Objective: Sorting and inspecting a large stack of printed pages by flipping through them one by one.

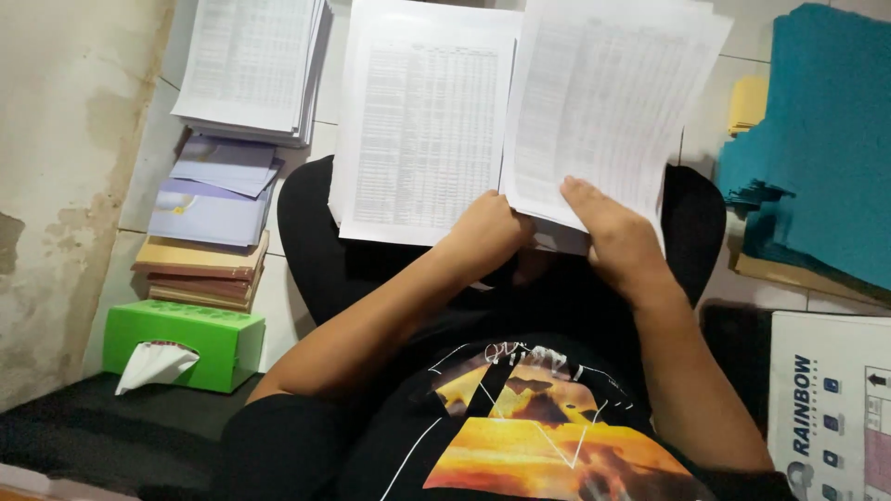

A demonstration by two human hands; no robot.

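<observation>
Printed sheets fill the upper middle of the frame, resting over the person's lap. Near the centre, the left hand (484, 232) is curled closed on the bottom edge of the left stack of sheets (422, 125), a pile of white pages covered in fine tables. Just to its right, the right hand (613, 232) grips the lower edge of the right stack of sheets (608, 102), thumb on top and the other fingers hidden beneath the paper. The two stacks overlap slightly at their inner edges, the right one lying a little over the left.

At the upper left of the frame another pile of printed pages (251, 65) lies on the tiled floor (148, 167). Below it sit some pale purple booklets (218, 190), which rest on a short stack of brown books (200, 274). Lower still at the left edge stands a green tissue box (190, 343) with a white tissue hanging out of its side. Along the far left runs a stained, worn wall (56, 186).

At the right edge a thick heap of teal paper (817, 139) takes up the upper corner, with a small yellow thing just beside its left side, too unclear to identify. In the lower right corner lies a white package (831, 408) with blue print. The person's black shirt with an orange and yellow picture fills the bottom centre.
</observation>
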